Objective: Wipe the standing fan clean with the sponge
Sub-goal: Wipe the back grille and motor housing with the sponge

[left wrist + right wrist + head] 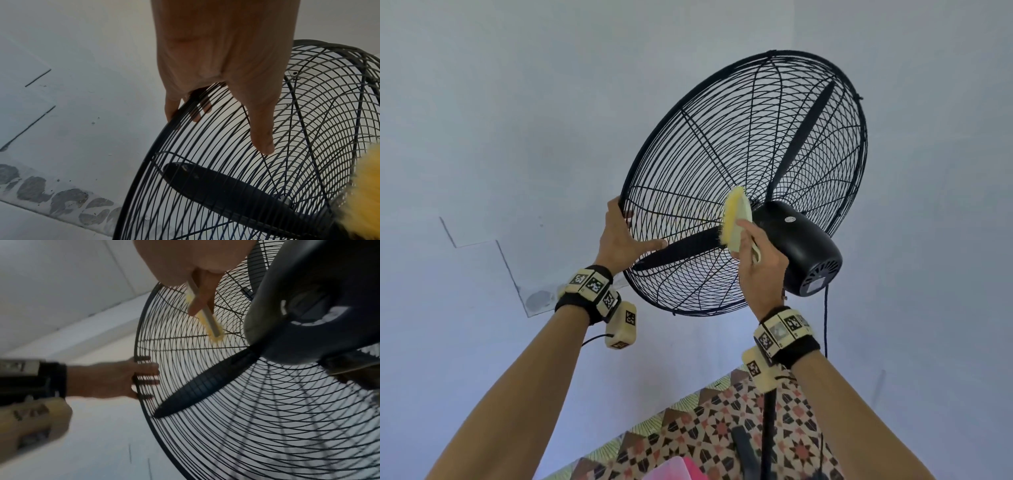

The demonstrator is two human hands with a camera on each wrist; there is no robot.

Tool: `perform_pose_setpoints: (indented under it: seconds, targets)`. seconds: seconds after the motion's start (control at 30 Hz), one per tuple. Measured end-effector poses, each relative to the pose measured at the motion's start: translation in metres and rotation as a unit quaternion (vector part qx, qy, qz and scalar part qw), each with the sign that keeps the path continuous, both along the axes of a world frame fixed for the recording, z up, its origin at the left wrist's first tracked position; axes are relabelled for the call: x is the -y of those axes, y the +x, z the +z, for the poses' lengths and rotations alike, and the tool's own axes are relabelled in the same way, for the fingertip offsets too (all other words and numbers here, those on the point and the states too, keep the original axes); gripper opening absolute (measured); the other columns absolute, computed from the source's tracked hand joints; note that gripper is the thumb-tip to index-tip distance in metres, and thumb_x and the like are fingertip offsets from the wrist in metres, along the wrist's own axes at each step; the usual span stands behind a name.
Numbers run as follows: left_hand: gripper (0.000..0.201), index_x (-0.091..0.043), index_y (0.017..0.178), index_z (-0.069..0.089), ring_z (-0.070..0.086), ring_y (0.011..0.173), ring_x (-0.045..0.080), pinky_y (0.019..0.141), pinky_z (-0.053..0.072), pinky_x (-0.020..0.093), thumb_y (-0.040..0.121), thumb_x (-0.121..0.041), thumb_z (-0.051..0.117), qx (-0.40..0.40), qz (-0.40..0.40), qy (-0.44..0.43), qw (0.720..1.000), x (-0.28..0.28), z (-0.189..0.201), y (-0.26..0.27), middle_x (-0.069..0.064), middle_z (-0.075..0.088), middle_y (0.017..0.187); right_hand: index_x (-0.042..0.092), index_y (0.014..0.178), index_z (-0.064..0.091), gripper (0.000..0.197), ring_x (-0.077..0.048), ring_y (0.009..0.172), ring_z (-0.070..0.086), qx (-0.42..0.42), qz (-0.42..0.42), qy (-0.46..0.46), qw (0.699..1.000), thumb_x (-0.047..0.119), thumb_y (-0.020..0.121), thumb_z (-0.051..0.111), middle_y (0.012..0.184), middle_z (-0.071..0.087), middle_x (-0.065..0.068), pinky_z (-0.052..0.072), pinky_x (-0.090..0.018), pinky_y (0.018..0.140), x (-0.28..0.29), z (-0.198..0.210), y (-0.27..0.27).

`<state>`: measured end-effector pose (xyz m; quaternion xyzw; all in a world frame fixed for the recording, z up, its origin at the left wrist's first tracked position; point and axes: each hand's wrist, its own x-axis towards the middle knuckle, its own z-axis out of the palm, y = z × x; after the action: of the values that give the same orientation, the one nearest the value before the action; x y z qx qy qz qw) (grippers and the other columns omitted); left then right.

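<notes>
The black standing fan's wire cage (743, 154) tilts above me, its motor housing (798, 246) at the right. My left hand (631, 229) grips the cage rim at its left edge: the fingers (174, 108) curl over the rim and the thumb (263, 139) lies along the wires. My right hand (751, 246) holds a yellow sponge (736, 219) with a pale backing. It presses the sponge against the rear cage wires right beside the motor (308, 305). The sponge (207, 318) sits just above a black blade (205, 382) inside the cage.
The fan's black pole (768, 428) runs down between my forearms, and its power cord (825, 325) hangs from the motor. A patterned tiled surface (722, 428) and a pink plastic item (681, 469) lie below. Plain pale wall surrounds the fan.
</notes>
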<state>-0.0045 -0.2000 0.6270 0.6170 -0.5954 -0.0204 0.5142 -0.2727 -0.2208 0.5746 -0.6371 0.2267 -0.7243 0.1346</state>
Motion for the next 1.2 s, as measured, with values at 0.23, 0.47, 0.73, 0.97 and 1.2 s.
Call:
perform_pose_setpoints:
  seconds: [0.23,0.47,0.73,0.97,1.2]
  targets:
    - [0.118,-0.020,0.150,0.024,0.047,0.128,0.020,0.110,0.046,0.048,0.062,-0.039,0.100,0.004,0.007,-0.001,1.000,-0.004,-0.002,-0.001,0.002,0.041,0.145,0.023,0.113,0.054,0.016,-0.027,0.067,0.068,0.008,0.046,0.119,0.992,0.014,0.101,0.054,0.083,0.068,-0.010,0.057,-0.047,0.057,-0.004,0.015,0.021]
    - [0.118,-0.017,0.151,0.024,0.048,0.129,0.021,0.110,0.045,0.046,0.062,-0.035,0.100,0.004,0.012,-0.003,1.000,-0.002,-0.002,-0.001,0.005,0.043,0.146,0.007,0.106,0.048,0.011,-0.034,0.071,0.074,0.147,0.248,0.215,0.933,0.018,0.108,0.050,0.085,0.074,-0.017,0.062,-0.038,0.064,-0.009,0.022,0.024]
    - [0.119,-0.016,0.150,0.023,0.047,0.129,0.019,0.111,0.044,0.046,0.062,-0.037,0.100,0.007,0.014,0.003,1.000,-0.001,-0.002,-0.001,0.006,0.041,0.147,0.008,0.104,0.046,0.010,-0.024,0.064,0.061,0.213,0.255,0.248,0.910,0.015,0.110,0.042,0.076,0.069,-0.017,0.046,-0.029,0.056,0.018,0.009,0.028]
    - [0.120,-0.016,0.151,0.022,0.045,0.128,0.017,0.109,0.043,0.041,0.063,-0.036,0.100,0.008,0.015,0.005,1.000,-0.002,-0.001,-0.002,0.006,0.041,0.147,0.011,0.103,0.047,0.011,-0.021,0.060,0.058,0.268,0.230,0.262,0.898,0.016,0.110,0.040,0.071,0.068,-0.011,0.045,-0.026,0.055,0.020,0.005,0.026]
    - [0.117,-0.016,0.150,0.023,0.045,0.124,0.016,0.104,0.042,0.037,0.064,-0.035,0.099,0.004,0.015,0.006,1.000,-0.003,-0.001,-0.002,0.006,0.041,0.146,0.008,0.099,0.054,0.015,-0.020,0.054,0.056,0.235,0.325,0.293,0.868,0.009,0.105,0.039,0.072,0.066,-0.011,0.038,-0.022,0.045,0.004,0.017,0.029]
